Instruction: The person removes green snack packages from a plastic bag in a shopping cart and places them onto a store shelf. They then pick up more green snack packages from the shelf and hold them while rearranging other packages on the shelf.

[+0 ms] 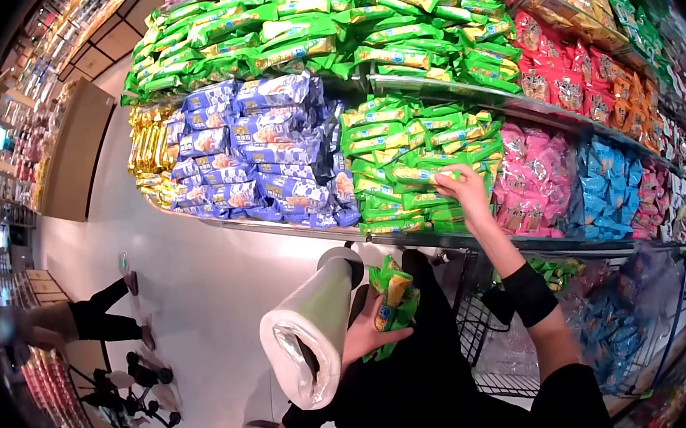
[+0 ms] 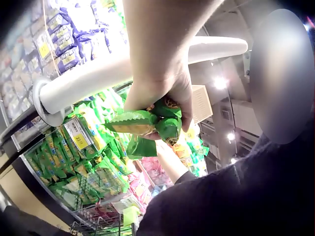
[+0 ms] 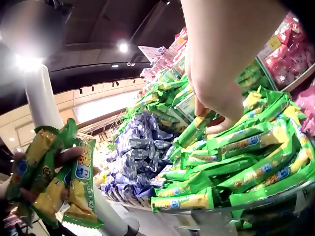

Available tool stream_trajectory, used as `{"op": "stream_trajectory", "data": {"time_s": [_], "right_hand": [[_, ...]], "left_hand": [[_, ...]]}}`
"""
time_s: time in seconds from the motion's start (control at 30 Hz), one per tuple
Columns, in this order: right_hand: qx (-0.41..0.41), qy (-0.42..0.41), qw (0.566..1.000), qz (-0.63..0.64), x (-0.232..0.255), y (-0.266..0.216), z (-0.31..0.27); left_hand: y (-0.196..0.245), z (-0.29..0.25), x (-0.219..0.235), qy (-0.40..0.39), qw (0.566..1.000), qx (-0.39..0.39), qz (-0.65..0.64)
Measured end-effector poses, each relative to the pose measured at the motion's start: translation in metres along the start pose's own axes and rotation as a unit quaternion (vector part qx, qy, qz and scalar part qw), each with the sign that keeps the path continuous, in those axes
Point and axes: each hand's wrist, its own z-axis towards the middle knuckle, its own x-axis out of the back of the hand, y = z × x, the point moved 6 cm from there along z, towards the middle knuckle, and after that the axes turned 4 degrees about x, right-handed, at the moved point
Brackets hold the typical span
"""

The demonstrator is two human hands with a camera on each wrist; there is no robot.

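My left hand (image 1: 359, 334) grips several green-and-yellow snack packets (image 1: 394, 301) in a bunch, low in front of my body. In the left wrist view their crimped ends (image 2: 170, 129) stick out between the fingers. Up at the shelf, my right hand (image 1: 468, 192) reaches into a pile of matching green packets (image 1: 385, 140). Its thumb and fingers pinch one green packet (image 3: 193, 132) at the upper end, as the right wrist view shows. That packet lies against others in the pile (image 3: 246, 169).
Right beside my left hand stands a thick white roll of plastic bags (image 1: 284, 327). Purple packets (image 1: 279, 150) fill the shelf to the left, pink bags (image 1: 534, 179) to the right. A wire shopping cart (image 1: 489, 357) is below the shelf. Another person (image 1: 93, 316) is across the aisle.
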Motion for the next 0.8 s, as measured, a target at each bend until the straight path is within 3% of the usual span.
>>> {"op": "stream_trajectory", "data": {"time_s": [0.03,0.1,0.13,0.2,0.27,0.33,0.4,0.47,0.6,0.77,0.8], "right_hand": [[-0.003,-0.001,1.000,0.000,-0.012,0.004,0.001],[0.121,-0.007,0.991,-0.054,-0.036,-0.004,0.009],[0.178,-0.014,0.974,-0.138,-0.044,0.003,0.020],[0.218,-0.011,0.932,-0.288,-0.066,-0.004,0.024],[0.206,-0.039,0.931,-0.300,-0.075,0.003,0.030],[0.455,-0.020,0.790,-0.409,-0.087,-0.008,0.022],[0.421,-0.033,0.794,-0.437,-0.087,-0.003,0.024],[0.439,0.001,0.768,-0.466,-0.085,-0.009,0.022],[0.469,0.013,0.738,-0.486,-0.086,-0.005,0.023],[0.457,-0.016,0.733,-0.504,-0.081,-0.005,0.023],[0.460,-0.012,0.726,-0.511,-0.076,-0.006,0.023]], "left_hand": [[0.000,0.000,0.002,0.012,1.000,-0.007,-0.005],[-0.003,0.003,0.002,0.013,1.000,-0.007,-0.011],[-0.004,0.003,0.003,0.014,1.000,-0.009,-0.014],[-0.005,0.002,0.004,0.033,0.999,-0.012,0.017],[-0.008,0.000,0.004,0.053,0.997,-0.015,0.051],[-0.017,-0.003,0.007,0.073,0.995,-0.012,0.060],[-0.017,-0.005,0.013,0.087,0.994,-0.013,0.061],[-0.007,-0.005,0.017,0.080,0.984,-0.015,0.160],[-0.015,-0.009,0.018,0.105,0.979,-0.009,0.176],[-0.022,-0.008,0.016,0.098,0.991,-0.007,-0.090],[-0.019,-0.009,0.015,0.098,0.991,-0.008,-0.089]]}}
